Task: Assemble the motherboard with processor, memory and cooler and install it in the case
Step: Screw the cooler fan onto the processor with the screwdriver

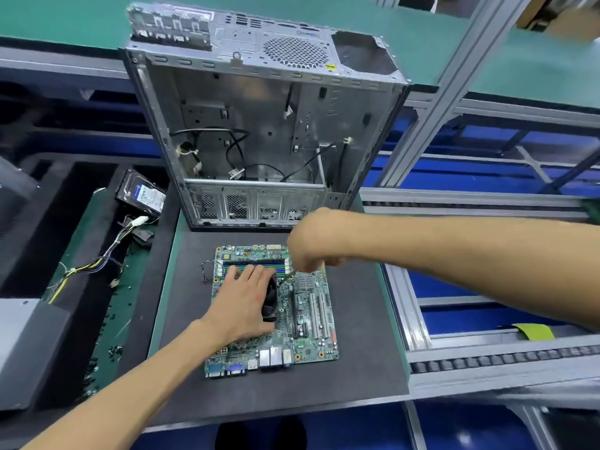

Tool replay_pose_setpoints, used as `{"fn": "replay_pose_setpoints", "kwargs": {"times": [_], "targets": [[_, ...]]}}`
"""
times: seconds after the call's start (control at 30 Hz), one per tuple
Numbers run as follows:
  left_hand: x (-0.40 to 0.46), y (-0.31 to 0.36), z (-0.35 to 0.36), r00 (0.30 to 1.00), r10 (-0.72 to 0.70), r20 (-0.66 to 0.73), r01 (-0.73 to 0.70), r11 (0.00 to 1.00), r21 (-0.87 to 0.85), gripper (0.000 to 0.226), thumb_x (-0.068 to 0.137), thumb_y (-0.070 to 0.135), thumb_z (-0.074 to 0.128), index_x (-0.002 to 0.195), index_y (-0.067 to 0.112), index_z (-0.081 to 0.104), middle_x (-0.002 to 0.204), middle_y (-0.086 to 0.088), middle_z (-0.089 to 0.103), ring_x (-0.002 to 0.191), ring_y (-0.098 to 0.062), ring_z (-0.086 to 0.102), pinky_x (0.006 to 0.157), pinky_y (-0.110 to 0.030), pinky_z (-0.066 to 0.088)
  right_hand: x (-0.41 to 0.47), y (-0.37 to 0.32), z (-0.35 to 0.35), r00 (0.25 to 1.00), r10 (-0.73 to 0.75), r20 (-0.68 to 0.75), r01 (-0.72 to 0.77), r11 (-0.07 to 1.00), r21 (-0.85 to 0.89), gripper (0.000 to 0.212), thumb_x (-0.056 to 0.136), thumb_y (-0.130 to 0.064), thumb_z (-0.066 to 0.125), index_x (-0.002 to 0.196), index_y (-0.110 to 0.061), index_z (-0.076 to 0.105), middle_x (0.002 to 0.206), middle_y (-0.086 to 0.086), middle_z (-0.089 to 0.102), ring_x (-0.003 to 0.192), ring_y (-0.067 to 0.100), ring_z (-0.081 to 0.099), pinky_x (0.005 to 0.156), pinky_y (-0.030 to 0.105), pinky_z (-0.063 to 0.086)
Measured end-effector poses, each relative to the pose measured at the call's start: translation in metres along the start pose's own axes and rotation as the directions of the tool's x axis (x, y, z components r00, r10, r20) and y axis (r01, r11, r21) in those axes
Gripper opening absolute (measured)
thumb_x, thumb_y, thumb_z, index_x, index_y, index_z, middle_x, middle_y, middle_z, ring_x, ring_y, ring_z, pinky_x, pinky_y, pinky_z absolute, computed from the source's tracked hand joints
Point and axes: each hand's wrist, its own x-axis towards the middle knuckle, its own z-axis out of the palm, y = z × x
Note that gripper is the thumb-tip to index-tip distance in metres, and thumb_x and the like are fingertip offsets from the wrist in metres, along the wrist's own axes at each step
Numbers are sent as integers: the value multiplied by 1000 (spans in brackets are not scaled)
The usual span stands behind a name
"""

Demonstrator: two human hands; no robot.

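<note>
Motherboard (pixel 293 319) flat on worktop mat (pixel 357 319), in front of open case (pixel 259 125). Left hand (pixel 243 297) open, palm pressing cooler (pixel 271 300) down. Right hand (pixel 311 245) curled round thin tool, likely screwdriver, at cooler's far corner. Advice: keep tool vertical, hold cooler level, tighten corners evenly.

a single head-worn wide-angle view looks forward and steeply down from above the dark mat (pixel 357 319), close over the motherboard (pixel 311 319). the open case (pixel 259 125) stands beyond it, toward the frame's top. straight edges bow outward near the borders.
</note>
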Motion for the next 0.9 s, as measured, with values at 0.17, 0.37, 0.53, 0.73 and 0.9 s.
{"fn": "replay_pose_setpoints", "kwargs": {"times": [0.17,0.37,0.53,0.73,0.9], "targets": [[1,-1,1,1000,25,11,-25,1000,3,78,64,66,49,121,12,54,118,-3,57,106,-25,49,90,-42,35,-21,-29,6,916,-253,-311,127,919,-373,24,100,-23,55,122,-15,65,124,0,63,95,23,58,58,32,39],[4,1,1,1000,12,11,-12,1000,15,93,61,65,57,135,8,51,121,-5,58,107,-25,52,92,-45,38,2,8,-18,995,-88,42,73,959,275,15,99,-12,55,97,1,63,74,11,68,49,16,64,40,24,49],[6,0,4,999,-5,35,4,1000,29,103,59,70,53,141,8,48,127,-5,58,113,-25,52,96,-47,36,28,51,-11,947,-132,294,-117,708,696,20,105,-21,53,105,-2,60,103,17,64,51,13,61,43,19,51],[4,-2,7,999,-8,42,7,1000,15,103,59,72,47,143,11,44,130,-4,54,117,-25,49,100,-46,33,27,47,-5,936,-146,320,-102,760,642,27,105,-24,49,83,-9,52,63,4,57,40,9,43,37,16,37],[3,-2,5,999,-10,32,10,1000,2,99,61,71,46,141,12,45,129,-4,55,117,-25,49,99,-45,34,4,23,-11,995,-70,72,48,959,280,15,95,-21,64,83,-11,61,71,3,61,50,15,54,39,18,42]]}}
